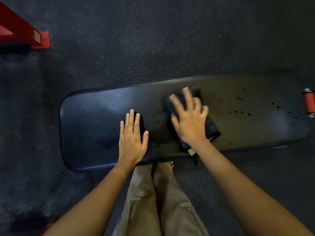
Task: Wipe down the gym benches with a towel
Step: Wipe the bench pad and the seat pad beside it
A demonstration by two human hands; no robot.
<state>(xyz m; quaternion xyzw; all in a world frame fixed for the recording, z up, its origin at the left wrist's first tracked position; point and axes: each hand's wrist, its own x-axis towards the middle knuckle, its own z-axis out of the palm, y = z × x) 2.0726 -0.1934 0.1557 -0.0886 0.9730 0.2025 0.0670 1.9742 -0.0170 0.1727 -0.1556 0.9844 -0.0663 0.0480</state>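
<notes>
A long black padded gym bench (95, 120) lies across the view from left to right. My right hand (189, 120) presses flat, fingers spread, on a dark folded towel (212, 129) with a green tag, near the bench's middle; the hand looks blurred. My left hand (132, 138) rests flat on the bench pad to the left of the towel, fingers straight and together. Dark liquid drops (240, 113) are scattered on the right part of the pad.
Speckled black rubber floor (136, 40) surrounds the bench. A red metal frame foot (36, 38) stands at the upper left. A red roller (309, 103) sits at the bench's right end. My legs in tan trousers (160, 201) stand against the bench's near edge.
</notes>
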